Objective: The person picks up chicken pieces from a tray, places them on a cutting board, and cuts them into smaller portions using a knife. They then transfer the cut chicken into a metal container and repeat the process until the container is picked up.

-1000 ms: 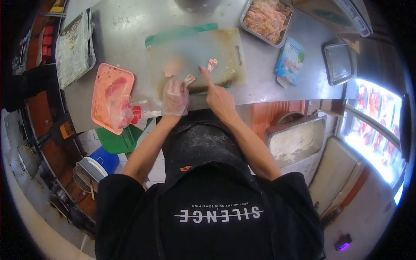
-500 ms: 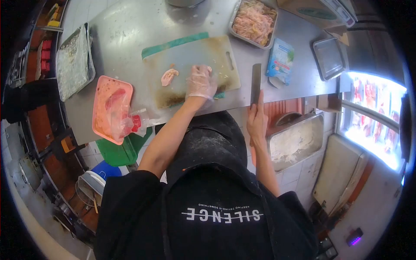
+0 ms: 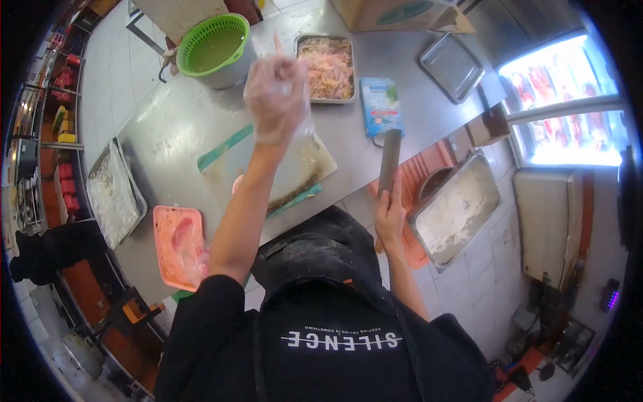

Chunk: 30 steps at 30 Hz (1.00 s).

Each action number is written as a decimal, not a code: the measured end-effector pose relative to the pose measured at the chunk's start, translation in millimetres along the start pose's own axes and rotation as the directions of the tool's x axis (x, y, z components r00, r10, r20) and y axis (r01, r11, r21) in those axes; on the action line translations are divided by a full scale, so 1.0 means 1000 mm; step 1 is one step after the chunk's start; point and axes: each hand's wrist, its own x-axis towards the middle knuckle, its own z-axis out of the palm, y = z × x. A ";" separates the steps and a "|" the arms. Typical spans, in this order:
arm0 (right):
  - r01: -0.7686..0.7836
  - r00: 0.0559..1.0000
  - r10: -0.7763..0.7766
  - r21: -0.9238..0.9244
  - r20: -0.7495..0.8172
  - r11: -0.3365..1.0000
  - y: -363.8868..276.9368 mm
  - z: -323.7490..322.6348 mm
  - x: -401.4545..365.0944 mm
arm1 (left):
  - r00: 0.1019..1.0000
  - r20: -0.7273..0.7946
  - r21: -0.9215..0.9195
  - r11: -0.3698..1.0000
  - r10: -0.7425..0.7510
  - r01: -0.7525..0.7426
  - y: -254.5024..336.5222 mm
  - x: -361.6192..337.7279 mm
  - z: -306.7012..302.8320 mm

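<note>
My left hand, in a clear plastic glove, is raised above the back of the cutting board. Its blurred fingers look curled, and a pinkish sliver pokes out past them; what it is I cannot make out. Close by on the right is a metal tray of pale pink meat strips. Below my left forearm lies the worn white cutting board, over a green one. A bit of raw meat shows beside the forearm. My bare right hand grips a cleaver, blade pointing away, at the table's front edge.
A green colander sits in a pot at the back left. A pink tray and a plastic-covered tray are on the left. To the right are a blue packet, a metal tray and, lower, a flour-filled pan.
My left hand has lifted off the cutting board and moved forward toward the tray of meat strips. The view has turned, bringing the colander into sight. My right hand still holds the cleaver.
</note>
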 end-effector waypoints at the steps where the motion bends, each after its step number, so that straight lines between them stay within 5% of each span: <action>1: 0.052 0.997 -0.052 -0.009 -0.056 0.999 -0.003 -0.003 0.003 | 0.996 -0.060 -0.036 0.997 0.069 -0.071 0.000 0.020 0.016; 4: 0.009 0.995 -0.001 0.082 -0.104 0.997 -0.016 -0.010 0.005 | 0.998 0.064 -0.144 0.989 -0.007 0.016 -0.022 0.040 0.078; 6: 0.005 0.994 0.007 0.113 -0.112 0.994 -0.014 -0.007 0.003 | 0.975 0.186 0.099 0.985 0.122 -0.142 -0.058 0.005 0.119; 8: 0.094 0.988 -0.085 0.071 -0.128 0.993 0.005 0.003 0.007 | 0.740 0.656 0.220 0.900 0.149 -0.376 -0.151 -0.074 0.140; 9: -0.025 0.999 0.028 0.097 -0.030 0.995 -0.006 -0.001 0.010 | 0.919 0.385 0.033 0.997 -0.079 0.071 -0.117 -0.102 0.103; 11: -0.168 0.982 0.154 0.125 0.111 0.978 -0.027 -0.004 0.009 | 0.837 0.449 0.007 0.938 -0.314 0.348 -0.098 -0.153 0.018; 13: -0.059 0.992 0.041 0.156 0.121 0.986 -0.016 0.010 0.017 | 0.930 0.111 0.311 0.901 -0.350 0.302 -0.080 -0.197 -0.055; 14: 0.059 0.992 -0.077 0.172 0.100 0.983 -0.008 0.019 0.022 | 0.928 0.034 0.492 0.814 -0.371 0.308 -0.083 -0.209 -0.078; 15: 0.015 0.983 -0.045 0.169 0.178 0.986 -0.017 0.022 0.026 | 0.925 -0.048 0.655 0.687 -0.377 0.314 -0.084 -0.224 -0.102; 18: 0.134 0.921 -0.194 0.195 0.337 0.972 -0.030 0.043 0.040 | 0.821 -0.041 0.598 0.644 -0.570 0.477 -0.109 -0.258 -0.136; 19: 0.249 0.882 -0.304 0.191 0.360 0.950 -0.033 0.052 0.045 | 0.763 0.027 0.477 0.679 -0.646 0.558 -0.116 -0.253 -0.138; 22: 0.180 0.791 -0.226 0.137 0.569 0.974 -0.061 0.067 0.046 | 0.688 0.339 0.177 0.762 -0.642 0.623 -0.103 -0.220 -0.129; 25: 0.317 0.720 -0.295 0.080 0.628 0.945 -0.074 0.090 0.043 | 0.699 0.362 0.421 0.777 -0.617 0.468 -0.092 -0.225 -0.105; 28: 0.362 0.685 -0.312 0.063 0.658 0.930 -0.071 0.108 0.040 | 0.713 0.001 0.167 0.703 -0.702 0.692 -0.083 -0.227 -0.091; 30: 0.366 0.685 -0.333 0.090 0.648 0.926 -0.070 0.113 0.039 | 0.775 0.056 0.487 0.695 -0.630 0.529 -0.087 -0.215 -0.100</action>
